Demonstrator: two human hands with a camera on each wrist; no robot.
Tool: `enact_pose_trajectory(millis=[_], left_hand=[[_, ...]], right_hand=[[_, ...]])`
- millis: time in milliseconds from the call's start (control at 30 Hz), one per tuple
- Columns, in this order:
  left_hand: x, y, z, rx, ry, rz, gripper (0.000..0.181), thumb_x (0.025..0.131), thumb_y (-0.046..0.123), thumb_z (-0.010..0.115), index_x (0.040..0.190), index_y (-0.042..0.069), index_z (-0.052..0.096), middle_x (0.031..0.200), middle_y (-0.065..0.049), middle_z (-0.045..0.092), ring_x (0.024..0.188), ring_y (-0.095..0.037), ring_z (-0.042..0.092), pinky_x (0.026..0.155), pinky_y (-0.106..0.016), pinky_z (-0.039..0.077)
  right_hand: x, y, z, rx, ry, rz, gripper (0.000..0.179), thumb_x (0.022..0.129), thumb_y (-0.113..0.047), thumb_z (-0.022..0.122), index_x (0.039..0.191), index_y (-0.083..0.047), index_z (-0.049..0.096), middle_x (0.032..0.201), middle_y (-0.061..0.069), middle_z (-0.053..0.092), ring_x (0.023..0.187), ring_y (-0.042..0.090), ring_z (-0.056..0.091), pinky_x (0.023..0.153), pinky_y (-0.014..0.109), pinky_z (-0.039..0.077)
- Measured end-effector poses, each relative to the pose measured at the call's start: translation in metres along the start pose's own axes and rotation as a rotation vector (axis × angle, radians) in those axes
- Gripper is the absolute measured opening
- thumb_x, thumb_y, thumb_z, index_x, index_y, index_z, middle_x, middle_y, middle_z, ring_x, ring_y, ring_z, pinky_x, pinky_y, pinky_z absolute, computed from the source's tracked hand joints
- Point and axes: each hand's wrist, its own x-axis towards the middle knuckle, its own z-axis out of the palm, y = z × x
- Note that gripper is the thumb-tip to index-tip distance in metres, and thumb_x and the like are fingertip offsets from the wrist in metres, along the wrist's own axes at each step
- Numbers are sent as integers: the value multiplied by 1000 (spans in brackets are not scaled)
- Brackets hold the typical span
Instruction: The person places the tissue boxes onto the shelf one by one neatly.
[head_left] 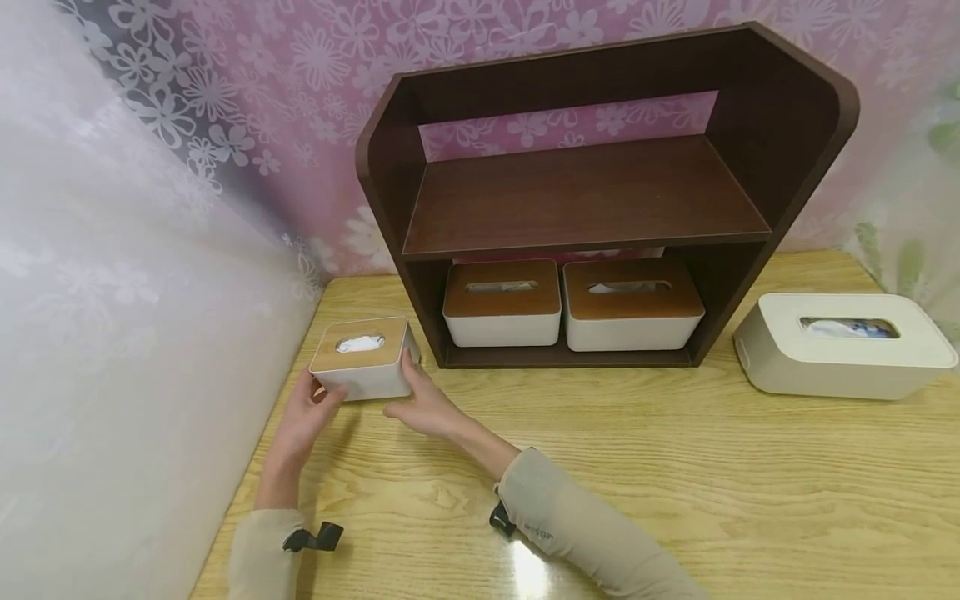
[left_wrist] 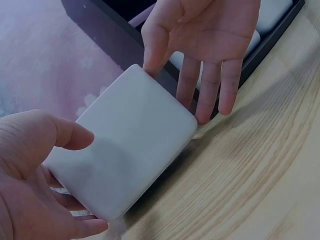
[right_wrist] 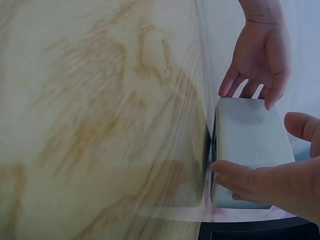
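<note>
A small white tissue box [head_left: 373, 383] with a light wooden lid sits near the left wall, white tissue showing in its oval slot. My left hand [head_left: 302, 417] grips its left end, thumb on the front face and fingers round the corner. At the other end is my right hand [head_left: 427, 408], its thumb up by the lid's edge. The left wrist view shows the right hand's fingers [left_wrist: 212, 92] straight and spread, tips right at the box's end. In the right wrist view the box's white side [right_wrist: 252, 130] spans between both hands.
A dark brown two-tier shelf [head_left: 585, 196] stands against the flowered wall. Its lower tier holds two tissue boxes with brown lids, a left one [head_left: 502, 329] and a right one [head_left: 633, 333]. A larger cream tissue box [head_left: 825, 379] stands right of the shelf on the wooden table [head_left: 600, 467].
</note>
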Motion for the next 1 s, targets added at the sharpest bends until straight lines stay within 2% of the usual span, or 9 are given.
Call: enact_pose_trajectory(millis=[133, 233, 300, 500, 700, 1000], left_hand=[[-6, 3, 4, -7, 12, 17, 73, 100, 11, 56, 159, 14, 14, 153, -21, 32, 135, -37, 40, 104, -39, 39], [-10, 5, 7, 5, 33, 32, 71, 100, 10, 57, 159, 13, 17, 151, -21, 35, 133, -37, 43, 94, -23, 44], [-13, 6, 8, 12, 41, 42, 71, 99, 9, 57, 158, 13, 17, 150, -22, 36, 132, -38, 45, 88, -17, 44], [-20, 9, 11, 19, 44, 94, 72, 98, 6, 57, 158, 14, 18, 147, -22, 39, 130, -40, 46, 87, -16, 46], [-27, 18, 13, 22, 49, 128, 74, 98, 4, 57, 159, 16, 18, 146, -24, 39, 129, -40, 45, 86, -15, 46], [-44, 29, 13, 34, 54, 173, 75, 98, 8, 60, 159, 19, 19, 146, -20, 40, 128, -38, 45, 88, -16, 46]], right_hand=[[-3, -1, -1, -5, 3, -3, 99, 91, -21, 64, 159, -23, -9, 167, 8, 1, 152, 28, 5, 119, 53, 16], [-5, -1, -3, 6, 6, -22, 101, 91, -21, 65, 159, -23, -9, 166, 8, -2, 152, 29, 4, 119, 53, 15], [-6, -1, -3, 14, 4, -36, 101, 90, -21, 64, 159, -23, -10, 166, 10, -4, 152, 30, 3, 119, 55, 14], [-10, -2, -7, -5, 6, -65, 102, 90, -25, 65, 159, -20, -10, 166, 14, -4, 151, 34, 3, 118, 57, 15], [-17, -7, -10, -3, 6, -57, 100, 91, -24, 64, 159, -25, -10, 166, 8, 0, 151, 26, 7, 119, 51, 18], [-29, -11, -11, -28, -8, -121, 100, 92, -23, 64, 158, -24, -12, 166, 4, -1, 151, 23, 6, 120, 49, 17]])
